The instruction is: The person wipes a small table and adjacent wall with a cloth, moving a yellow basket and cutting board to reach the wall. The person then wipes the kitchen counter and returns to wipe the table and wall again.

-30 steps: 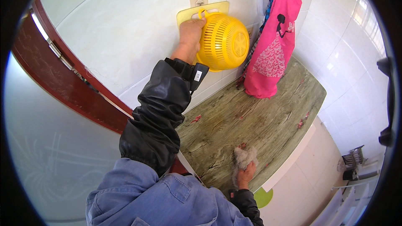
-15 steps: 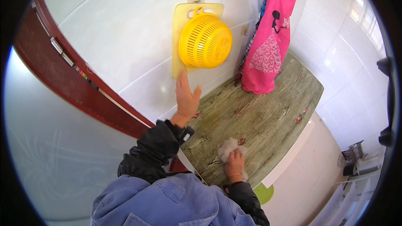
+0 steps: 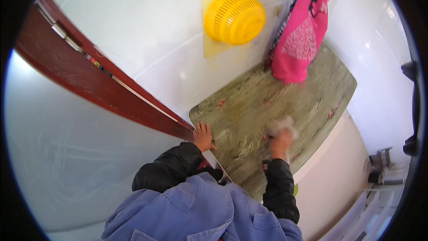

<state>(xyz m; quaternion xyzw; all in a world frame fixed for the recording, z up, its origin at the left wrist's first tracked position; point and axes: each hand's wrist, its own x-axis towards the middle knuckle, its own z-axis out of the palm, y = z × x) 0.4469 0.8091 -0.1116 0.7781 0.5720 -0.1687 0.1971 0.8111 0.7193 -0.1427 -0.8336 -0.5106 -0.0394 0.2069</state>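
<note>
My right hand (image 3: 281,142) has its grip closed on a pale rag (image 3: 280,126), blurry, mid-counter (image 3: 249,107). My left hand (image 3: 203,136) lies flat, fingers apart, on the near-left corner. Risks: red scraps (image 3: 220,103) pushed off the edge; a wide sweep snagging the pink cloth (image 3: 299,40) far right.

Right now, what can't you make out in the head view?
- Right hand and the pale rag under it: motion-blurred; grip unreadable.
- Left hand: rests at the countertop corner; palm side hidden.
- Small red bits on the countertop: too small to identify.
- Yellow board: mostly covered by the yellow colander hanging in front.
- Green thing below the counter edge: hidden by the right sleeve.
</note>
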